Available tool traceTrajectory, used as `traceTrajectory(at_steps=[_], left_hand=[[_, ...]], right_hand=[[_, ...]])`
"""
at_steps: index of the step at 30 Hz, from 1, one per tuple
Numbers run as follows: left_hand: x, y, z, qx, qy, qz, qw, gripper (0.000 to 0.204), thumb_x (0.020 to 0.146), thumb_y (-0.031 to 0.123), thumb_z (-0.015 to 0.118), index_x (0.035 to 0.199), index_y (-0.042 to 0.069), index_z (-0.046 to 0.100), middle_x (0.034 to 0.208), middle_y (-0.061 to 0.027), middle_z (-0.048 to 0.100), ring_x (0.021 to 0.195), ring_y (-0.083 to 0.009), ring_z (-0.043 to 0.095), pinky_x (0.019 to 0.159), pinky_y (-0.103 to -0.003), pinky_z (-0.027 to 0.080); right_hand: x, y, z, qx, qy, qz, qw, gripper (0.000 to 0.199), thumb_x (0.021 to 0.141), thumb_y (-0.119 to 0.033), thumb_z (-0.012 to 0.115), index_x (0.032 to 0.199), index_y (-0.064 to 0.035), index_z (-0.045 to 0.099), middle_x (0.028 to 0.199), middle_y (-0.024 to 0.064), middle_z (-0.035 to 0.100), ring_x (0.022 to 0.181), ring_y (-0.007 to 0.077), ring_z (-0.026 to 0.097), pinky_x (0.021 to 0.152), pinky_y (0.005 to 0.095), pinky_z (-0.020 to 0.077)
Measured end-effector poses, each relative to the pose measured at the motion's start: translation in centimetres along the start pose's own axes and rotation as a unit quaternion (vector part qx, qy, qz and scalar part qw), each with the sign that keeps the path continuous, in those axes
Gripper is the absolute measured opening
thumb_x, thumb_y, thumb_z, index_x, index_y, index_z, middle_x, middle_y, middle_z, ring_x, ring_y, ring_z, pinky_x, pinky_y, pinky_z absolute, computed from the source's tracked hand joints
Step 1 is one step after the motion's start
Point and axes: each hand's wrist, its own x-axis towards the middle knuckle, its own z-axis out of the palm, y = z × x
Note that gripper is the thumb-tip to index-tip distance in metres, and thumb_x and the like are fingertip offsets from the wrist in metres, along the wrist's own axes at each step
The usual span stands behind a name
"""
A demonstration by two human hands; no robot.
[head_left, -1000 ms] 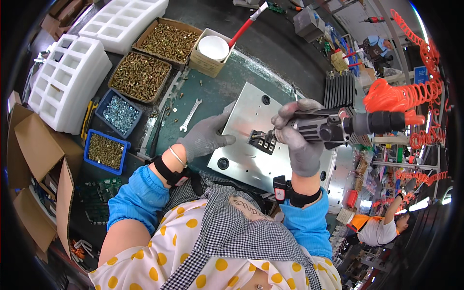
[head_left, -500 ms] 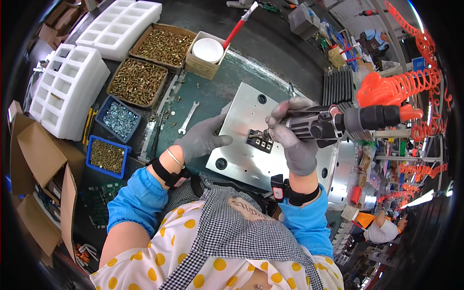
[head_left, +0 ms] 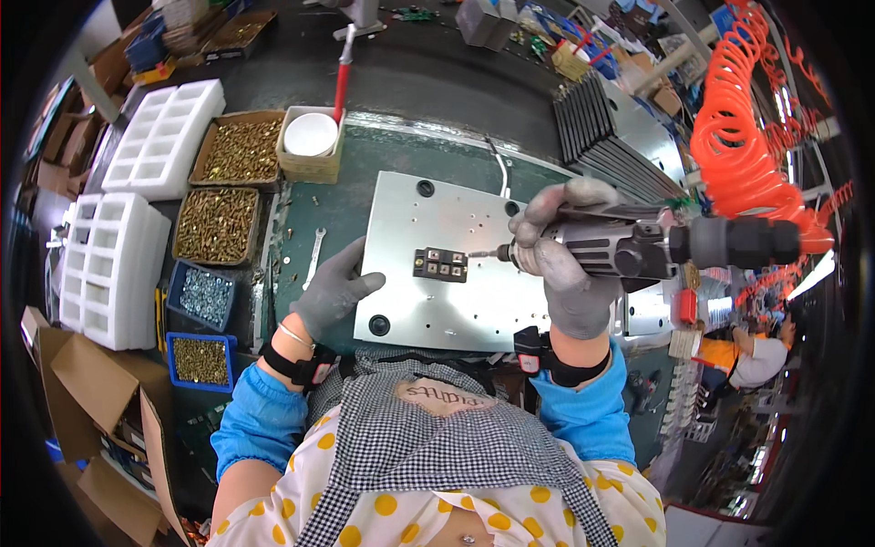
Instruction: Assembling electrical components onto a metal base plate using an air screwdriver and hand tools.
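Observation:
A silver metal plate (head_left: 410, 314) lies in front of me, with a small black block (head_left: 441, 264) with square metal contacts on it. My left hand (head_left: 335, 290), in a grey glove, rests against the plate's left edge. Its fingers are stretched along the edge and its thumb reaches over the top. In my gloved right hand (head_left: 567, 246) is a power screwdriver (head_left: 629, 248), held level with its bit pointing left. The bit's tip is at the block's right end; whether it touches cannot be made out. A wrench (head_left: 314, 258) lies left of the plate.
Two boxes of brass-coloured screws (head_left: 216, 225), a blue bin of silver washers (head_left: 206, 295) and a blue bin of small fasteners (head_left: 200, 360) stand left. White foam trays (head_left: 109, 273) lie beyond. Behind are a white tub (head_left: 310, 134) and red-handled tool (head_left: 342, 87). An orange coiled hose (head_left: 729, 137) hangs right.
The screwdriver's bit has gone from the block's contacts to its right end. My left hand stays at the plate's left edge. The view has shifted and turned.

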Motion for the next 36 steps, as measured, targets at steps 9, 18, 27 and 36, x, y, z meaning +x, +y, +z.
traceTrajectory(at_steps=[9, 18, 27, 36], left_hand=[[0.3, 1.0, 0.7, 0.013, -0.023, 0.009, 1.000, 0.082, 0.085, 0.029, 0.074, 0.146, -0.004, 0.031, 0.135, -0.0130, 0.051, 0.123, -0.0201, 0.049, 0.104, -0.033, 0.039], [0.0, 1.4, 0.9, 0.053, -0.009, 0.008, 0.999, 0.080, 0.085, 0.029, 0.073, 0.146, -0.003, 0.032, 0.132, -0.0115, 0.054, 0.117, -0.0180, 0.052, 0.100, -0.032, 0.042], [0.0, 1.4, 1.0, 0.042, -0.001, 0.005, 0.999, 0.079, 0.086, 0.026, 0.072, 0.146, -0.003, 0.030, 0.135, -0.0134, 0.051, 0.120, -0.0197, 0.050, 0.102, -0.032, 0.040], [0.0, 0.8, 0.5, 0.053, -0.014, 0.024, 0.998, 0.078, 0.087, 0.028, 0.071, 0.146, -0.004, 0.031, 0.134, -0.0149, 0.051, 0.121, -0.0201, 0.049, 0.103, -0.033, 0.039]], right_hand=[[-2.9, 3.2, -2.9, 0.018, 0.148, -0.017, 0.989, 0.047, 0.075, 0.016, 0.061, 0.116, -0.0055, 0.051, 0.097, 0.0089, 0.063, 0.086, 0.0154, 0.063, 0.065, 0.0257, 0.0549], [-2.9, 2.9, -4.1, -0.008, -0.026, 0.040, 0.999, 0.048, 0.072, 0.007, 0.071, 0.116, -0.0053, 0.056, 0.101, 0.0051, 0.064, 0.087, 0.0101, 0.060, 0.076, 0.0263, 0.0511], [-0.6, 3.9, -2.8, -0.034, 0.074, 0.061, 0.995, 0.040, 0.076, 0.003, 0.069, 0.113, -0.0034, 0.057, 0.095, 0.0029, 0.065, 0.082, 0.0089, 0.061, 0.073, 0.0247, 0.0506], [0.3, 3.4, -2.0, -0.102, 0.058, 0.095, 0.989, 0.036, 0.071, 0.002, 0.068, 0.105, -0.0042, 0.057, 0.088, 0.0049, 0.064, 0.076, 0.0116, 0.062, 0.062, 0.0260, 0.0521]])
